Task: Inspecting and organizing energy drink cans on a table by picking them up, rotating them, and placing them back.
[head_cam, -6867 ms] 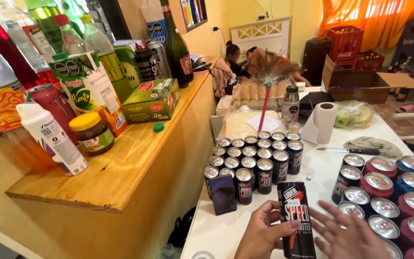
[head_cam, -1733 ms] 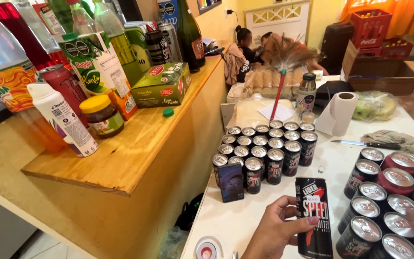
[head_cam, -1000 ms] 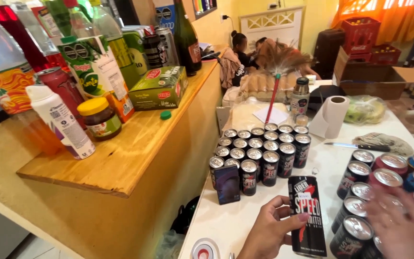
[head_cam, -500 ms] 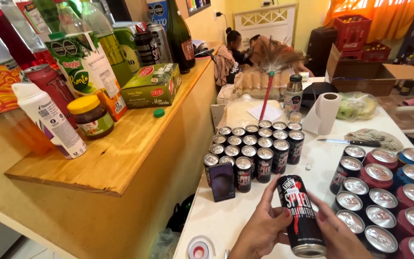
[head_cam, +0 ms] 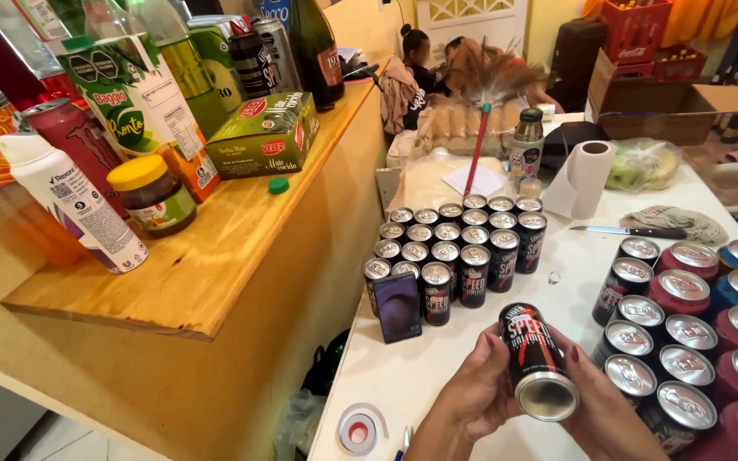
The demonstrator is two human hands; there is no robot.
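Your left hand (head_cam: 471, 397) and right hand (head_cam: 604, 410) both grip one black can (head_cam: 535, 358), tilted bottom toward you, above the white counter (head_cam: 403, 376), near the can rows (head_cam: 459, 248).

My left hand (head_cam: 471, 401) is showing at about six o'clock, bare, wearing no ring that I can see; my right hand (head_cam: 595, 410) is sitting at five o'clock, its nails wearing dark red polish; sleeves are staying out of view.
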